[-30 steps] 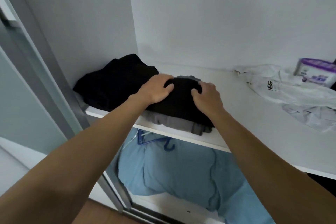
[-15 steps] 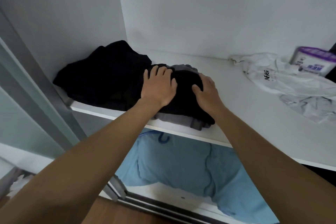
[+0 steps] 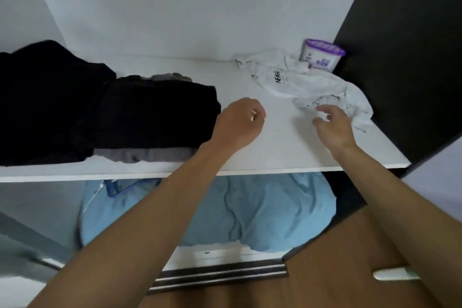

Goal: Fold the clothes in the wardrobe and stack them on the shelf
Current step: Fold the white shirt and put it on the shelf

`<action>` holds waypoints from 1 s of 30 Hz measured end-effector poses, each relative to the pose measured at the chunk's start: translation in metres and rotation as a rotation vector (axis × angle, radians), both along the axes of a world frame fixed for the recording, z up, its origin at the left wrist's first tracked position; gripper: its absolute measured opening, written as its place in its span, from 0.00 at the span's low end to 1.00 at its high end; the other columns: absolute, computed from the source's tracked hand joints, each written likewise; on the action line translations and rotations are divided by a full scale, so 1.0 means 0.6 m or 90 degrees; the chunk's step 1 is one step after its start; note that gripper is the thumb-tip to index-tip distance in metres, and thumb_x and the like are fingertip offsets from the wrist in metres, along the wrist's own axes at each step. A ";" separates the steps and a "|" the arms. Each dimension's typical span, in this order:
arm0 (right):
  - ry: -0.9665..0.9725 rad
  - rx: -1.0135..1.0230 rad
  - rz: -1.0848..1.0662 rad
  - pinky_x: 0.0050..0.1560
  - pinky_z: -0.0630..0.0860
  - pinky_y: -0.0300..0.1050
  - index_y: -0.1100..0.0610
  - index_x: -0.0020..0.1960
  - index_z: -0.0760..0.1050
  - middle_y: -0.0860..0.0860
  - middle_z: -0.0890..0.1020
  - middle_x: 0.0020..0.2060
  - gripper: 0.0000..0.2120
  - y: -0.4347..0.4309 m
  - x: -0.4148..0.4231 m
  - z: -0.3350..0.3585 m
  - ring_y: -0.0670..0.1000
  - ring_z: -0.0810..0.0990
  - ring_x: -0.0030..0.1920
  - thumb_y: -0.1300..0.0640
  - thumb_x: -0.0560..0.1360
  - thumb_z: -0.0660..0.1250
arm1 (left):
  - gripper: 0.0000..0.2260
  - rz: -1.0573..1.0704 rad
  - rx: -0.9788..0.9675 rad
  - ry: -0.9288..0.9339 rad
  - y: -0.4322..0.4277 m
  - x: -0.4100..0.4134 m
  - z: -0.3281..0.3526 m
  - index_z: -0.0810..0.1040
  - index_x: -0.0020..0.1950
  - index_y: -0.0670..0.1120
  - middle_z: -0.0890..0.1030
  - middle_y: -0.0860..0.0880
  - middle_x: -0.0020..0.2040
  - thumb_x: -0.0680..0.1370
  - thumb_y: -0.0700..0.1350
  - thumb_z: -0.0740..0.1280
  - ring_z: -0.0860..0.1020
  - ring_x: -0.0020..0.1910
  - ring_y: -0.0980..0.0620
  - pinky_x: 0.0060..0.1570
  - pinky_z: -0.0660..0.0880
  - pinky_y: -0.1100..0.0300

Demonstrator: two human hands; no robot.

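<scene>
A folded black garment (image 3: 155, 110) lies on a folded grey one (image 3: 140, 155) on the white shelf (image 3: 275, 157), beside a loose black pile (image 3: 47, 97) at the left. A crumpled white T-shirt (image 3: 307, 82) with black lettering lies at the back right. My left hand (image 3: 240, 122) hovers over bare shelf just right of the black stack, fingers curled, holding nothing. My right hand (image 3: 332, 127) is open, fingers spread, its fingertips close to the near edge of the white T-shirt.
A purple-lidded white tub (image 3: 322, 56) stands behind the T-shirt against the dark side panel (image 3: 400, 57). Below the shelf lies a light blue bundle (image 3: 250, 212) with a blue hanger (image 3: 120, 186). Sliding-door tracks (image 3: 220, 275) and wooden floor are underneath.
Both hands have left the black folded stack and moved right across the shelf toward the white T-shirt. The view has swung to the right.
</scene>
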State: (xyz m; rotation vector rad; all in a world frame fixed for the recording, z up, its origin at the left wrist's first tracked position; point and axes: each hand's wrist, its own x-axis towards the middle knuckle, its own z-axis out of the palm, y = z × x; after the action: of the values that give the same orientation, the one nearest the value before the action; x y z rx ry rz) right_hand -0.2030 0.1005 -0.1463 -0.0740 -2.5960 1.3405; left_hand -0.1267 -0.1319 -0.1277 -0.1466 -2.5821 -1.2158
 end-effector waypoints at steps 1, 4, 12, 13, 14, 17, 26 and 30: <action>-0.011 0.000 -0.026 0.56 0.71 0.44 0.56 0.66 0.74 0.53 0.74 0.67 0.17 0.033 -0.011 -0.002 0.52 0.74 0.64 0.61 0.77 0.66 | 0.09 -0.001 -0.015 -0.030 0.014 -0.008 -0.004 0.82 0.46 0.52 0.82 0.56 0.49 0.77 0.44 0.62 0.80 0.50 0.53 0.54 0.78 0.50; -0.066 0.021 -0.071 0.55 0.72 0.46 0.58 0.69 0.72 0.56 0.73 0.69 0.22 0.105 -0.049 -0.014 0.56 0.75 0.64 0.58 0.76 0.70 | 0.09 0.018 -0.046 -0.094 0.051 -0.029 -0.015 0.82 0.46 0.54 0.82 0.59 0.46 0.77 0.47 0.62 0.81 0.49 0.53 0.52 0.78 0.54; -0.113 0.216 -0.051 0.58 0.73 0.53 0.53 0.66 0.68 0.58 0.71 0.65 0.34 0.176 -0.174 -0.011 0.61 0.74 0.64 0.41 0.66 0.75 | 0.06 0.041 0.188 -0.289 0.177 -0.104 -0.020 0.81 0.47 0.46 0.86 0.50 0.41 0.79 0.42 0.65 0.82 0.35 0.54 0.36 0.74 0.63; -0.131 0.240 -0.034 0.56 0.74 0.51 0.54 0.61 0.71 0.58 0.74 0.62 0.29 0.181 -0.187 -0.014 0.61 0.76 0.61 0.41 0.67 0.75 | 0.05 0.054 0.214 -0.309 0.195 -0.110 -0.023 0.80 0.48 0.45 0.86 0.49 0.40 0.80 0.42 0.65 0.82 0.35 0.53 0.34 0.74 0.63; -0.141 0.249 -0.014 0.55 0.75 0.49 0.54 0.57 0.74 0.59 0.76 0.60 0.24 0.183 -0.197 -0.017 0.61 0.78 0.59 0.42 0.68 0.74 | 0.05 0.072 0.232 -0.325 0.212 -0.115 -0.026 0.80 0.49 0.45 0.86 0.48 0.41 0.80 0.42 0.64 0.82 0.35 0.52 0.34 0.74 0.62; -0.103 0.237 0.107 0.46 0.73 0.42 0.54 0.51 0.82 0.58 0.83 0.53 0.12 0.175 -0.205 -0.020 0.59 0.82 0.51 0.47 0.74 0.72 | 0.07 0.140 0.263 -0.378 0.244 -0.126 -0.024 0.79 0.53 0.42 0.87 0.46 0.41 0.80 0.44 0.64 0.83 0.36 0.50 0.35 0.77 0.62; -0.087 0.139 0.655 0.33 0.74 0.30 0.60 0.50 0.84 0.43 0.82 0.35 0.07 0.178 0.028 0.003 0.37 0.80 0.33 0.66 0.76 0.68 | 0.20 0.234 0.542 -0.437 0.277 -0.109 0.002 0.79 0.62 0.39 0.85 0.40 0.53 0.77 0.51 0.71 0.84 0.50 0.42 0.58 0.80 0.48; -0.133 0.217 0.773 0.37 0.71 0.28 0.52 0.45 0.83 0.41 0.82 0.38 0.07 0.196 0.094 0.003 0.36 0.78 0.34 0.62 0.76 0.68 | 0.11 0.296 0.508 -0.305 0.288 -0.067 -0.008 0.76 0.58 0.36 0.77 0.42 0.40 0.76 0.34 0.67 0.76 0.35 0.46 0.39 0.75 0.53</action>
State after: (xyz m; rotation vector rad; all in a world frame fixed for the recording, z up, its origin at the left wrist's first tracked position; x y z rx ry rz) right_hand -0.1463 0.2183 -0.1442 1.7110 -3.0419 1.0758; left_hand -0.1669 0.0412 -0.1325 0.9399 -2.0319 -2.1155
